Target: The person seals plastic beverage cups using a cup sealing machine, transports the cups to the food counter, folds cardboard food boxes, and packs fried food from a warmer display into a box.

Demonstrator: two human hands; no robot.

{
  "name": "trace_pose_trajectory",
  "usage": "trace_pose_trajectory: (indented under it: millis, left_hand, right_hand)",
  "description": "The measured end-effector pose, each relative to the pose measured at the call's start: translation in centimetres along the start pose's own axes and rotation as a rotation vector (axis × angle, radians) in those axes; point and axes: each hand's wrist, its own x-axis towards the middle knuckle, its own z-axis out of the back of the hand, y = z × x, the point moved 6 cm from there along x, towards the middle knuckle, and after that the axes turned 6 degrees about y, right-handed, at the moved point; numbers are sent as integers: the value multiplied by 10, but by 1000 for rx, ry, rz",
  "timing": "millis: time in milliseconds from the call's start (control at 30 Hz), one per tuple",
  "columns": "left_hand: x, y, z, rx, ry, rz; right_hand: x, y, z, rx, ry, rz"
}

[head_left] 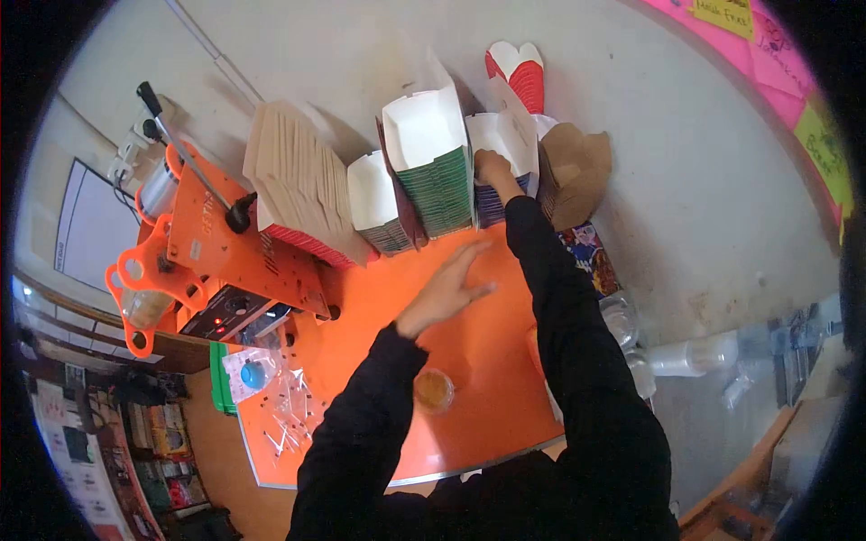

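My right hand reaches to the back of the orange table, its fingers curled at the near left edge of the top paper food box in a blue-sided stack. Over the middle of the table is my left hand, open with fingers spread and nothing in it. A tall stack of green-sided food boxes stands just left of my right hand. Beyond it is a shorter stack of white-topped boxes. Near my left forearm sits a small clear cup with brownish-yellow contents.
An orange cup-sealing machine with a lever stands at the left. Brown paper packaging is stacked beside it; more brown paper stands right of the boxes. Plastic bags with small sticks lie front left. Clear plastic cups are at right.
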Motion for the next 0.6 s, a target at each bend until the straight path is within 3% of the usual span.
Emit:
trace_pose_trajectory:
  millis: [33, 100, 167, 200, 267, 400, 467, 533, 600]
  left_hand:
    - [27, 5, 1, 30, -15, -25]
    - [74, 24, 5, 56, -33, -42]
    - [100, 36, 17, -10, -221, -57]
    - [102, 40, 12, -16, -225, -51]
    - [96, 35, 19, -145, -384, 196]
    - [92, 65, 25, -203, -466, 170]
    - [94, 69, 28, -104, -489, 140]
    - [95, 67, 29, -8, -498, 133]
    - [97, 73, 33, -105, -503, 151]
  right_hand:
    - [8, -5, 2, 4, 1, 2]
    - [24, -23, -20, 698, 358, -195]
    - [35, -31, -34, 685, 374, -134]
    - [39, -33, -36, 541, 281, -65]
    - [37, -29, -38, 326, 156, 58]
    - [39, -16, -35, 308, 88, 272]
    - [19, -8, -32, 585, 372, 222]
    - [6, -5, -27, 646, 426, 242]
    - [-4, -3, -28, 700, 486, 262]
